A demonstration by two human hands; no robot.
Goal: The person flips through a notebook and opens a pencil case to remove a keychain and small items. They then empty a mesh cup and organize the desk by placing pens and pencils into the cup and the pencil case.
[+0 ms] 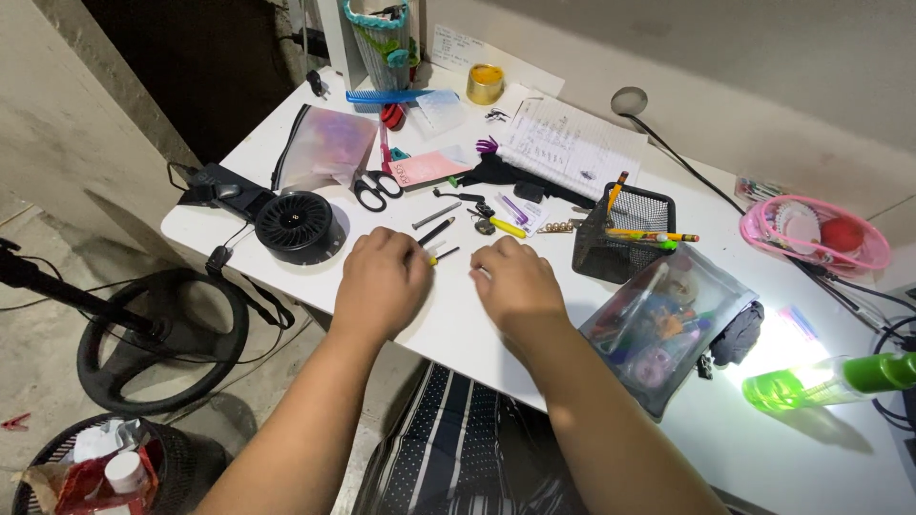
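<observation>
Head view: left hand (382, 277) is curling around a light, stiff pencil (441, 256) mid-shaft; right hand (515, 281) is resting loosely curled, empty, beside it on the bench (458, 324).

Both hands, left (382, 281) and right (515, 283), curled knuckles-up.

A short pencil (442, 256) with a yellow end lies flat on the white surface (458, 324), at about 1 o'clock from the left hand (380, 281) and touching its fingertips. It points toward 2 o'clock. A dark pen (435, 232) lies flat just beyond it at 12 o'clock, almost parallel, not touching it.
</observation>
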